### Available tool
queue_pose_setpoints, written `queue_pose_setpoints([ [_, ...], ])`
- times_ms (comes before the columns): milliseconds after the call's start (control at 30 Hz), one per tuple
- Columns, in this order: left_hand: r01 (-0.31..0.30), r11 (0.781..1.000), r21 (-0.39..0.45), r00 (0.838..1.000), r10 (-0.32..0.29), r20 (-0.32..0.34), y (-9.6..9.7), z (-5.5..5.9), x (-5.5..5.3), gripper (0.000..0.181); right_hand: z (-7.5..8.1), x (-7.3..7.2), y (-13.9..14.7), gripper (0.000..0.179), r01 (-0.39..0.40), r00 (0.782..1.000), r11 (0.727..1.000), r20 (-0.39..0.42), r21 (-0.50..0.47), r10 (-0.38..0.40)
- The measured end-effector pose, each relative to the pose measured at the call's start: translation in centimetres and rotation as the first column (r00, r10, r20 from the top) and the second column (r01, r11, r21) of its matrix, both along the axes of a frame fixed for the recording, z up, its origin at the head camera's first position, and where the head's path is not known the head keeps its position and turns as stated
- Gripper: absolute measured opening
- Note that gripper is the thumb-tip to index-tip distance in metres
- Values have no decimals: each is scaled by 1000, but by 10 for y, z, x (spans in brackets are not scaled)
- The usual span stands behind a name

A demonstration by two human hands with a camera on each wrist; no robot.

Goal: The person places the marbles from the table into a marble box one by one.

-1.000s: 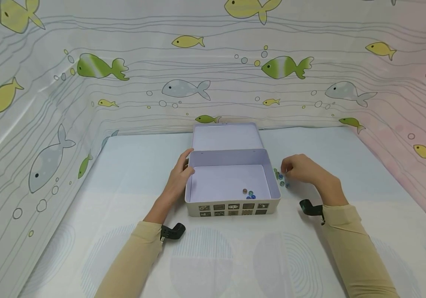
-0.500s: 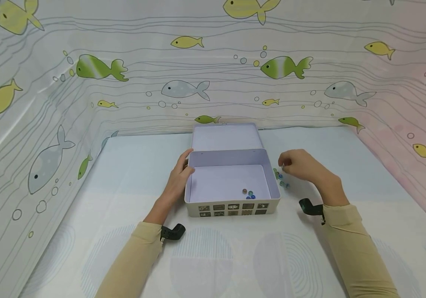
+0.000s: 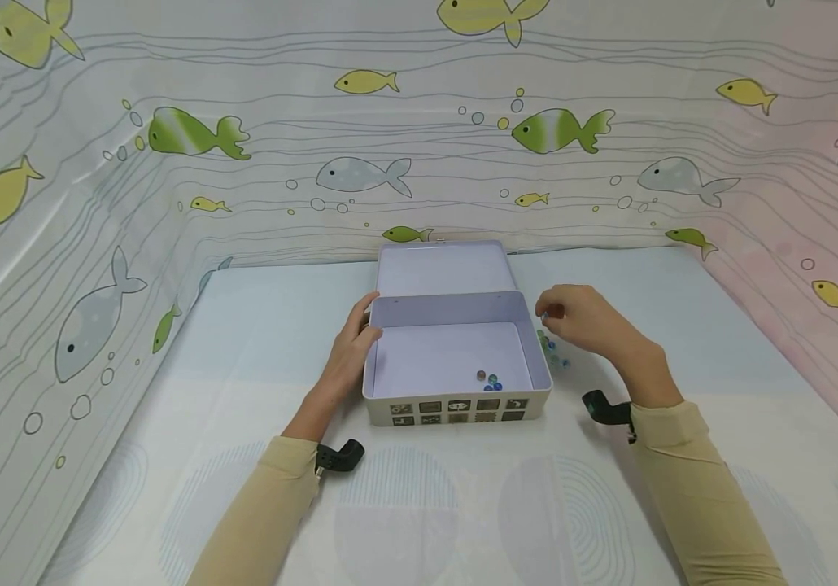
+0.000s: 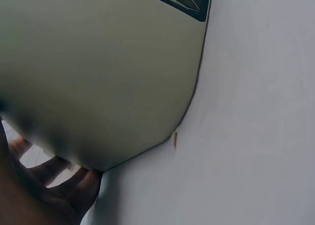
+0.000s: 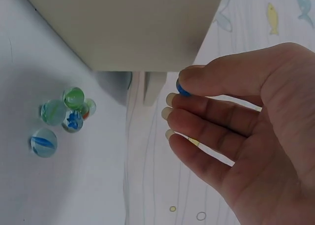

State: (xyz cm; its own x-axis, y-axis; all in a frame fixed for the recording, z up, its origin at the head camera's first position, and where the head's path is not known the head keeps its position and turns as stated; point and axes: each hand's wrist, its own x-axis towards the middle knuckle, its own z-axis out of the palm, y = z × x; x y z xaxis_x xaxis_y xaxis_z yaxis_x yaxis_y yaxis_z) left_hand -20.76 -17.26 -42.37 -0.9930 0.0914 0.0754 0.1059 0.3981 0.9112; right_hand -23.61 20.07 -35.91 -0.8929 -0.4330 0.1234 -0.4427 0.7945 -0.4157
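A pale lavender-lined box stands with its lid folded back. My left hand grips its left side, thumb over the rim; the left wrist view has the fingers against the outer wall. Off the box's right side, my right hand pinches a blue marble between thumb and fingertips, raised above the table. Below it lie several glass marbles, among them a green one and a clear one with a blue streak. Inside the box, several marbles, including a blue one, sit near the front right corner.
The table has a pale cloth with faint circle patterns. A fish-printed sheet rises behind and along both sides, close behind the raised lid. Black wrist cameras sit on both forearms.
My right hand has lifted away from the loose marbles, moving up and toward the box with the blue marble. The left hand stays on the box's side.
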Motion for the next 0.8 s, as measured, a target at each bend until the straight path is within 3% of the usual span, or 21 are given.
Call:
queue_pose_setpoints([
  [300, -16, 1000, 3, 1000, 16, 4, 1, 0, 2, 62, 3, 4, -8, 16, -21, 998, 999, -52, -28, 20],
  [567, -14, 1000, 9, 1000, 14, -1, 0, 0, 2, 62, 12, 14, -20, 17, -80, 989, 992, -132, -93, 68],
  [800, -15, 1000, 6, 1000, 15, 1, 0, -1, 1, 63, 14, 23, -36, 17, -132, 983, 986, -146, -107, 115],
])
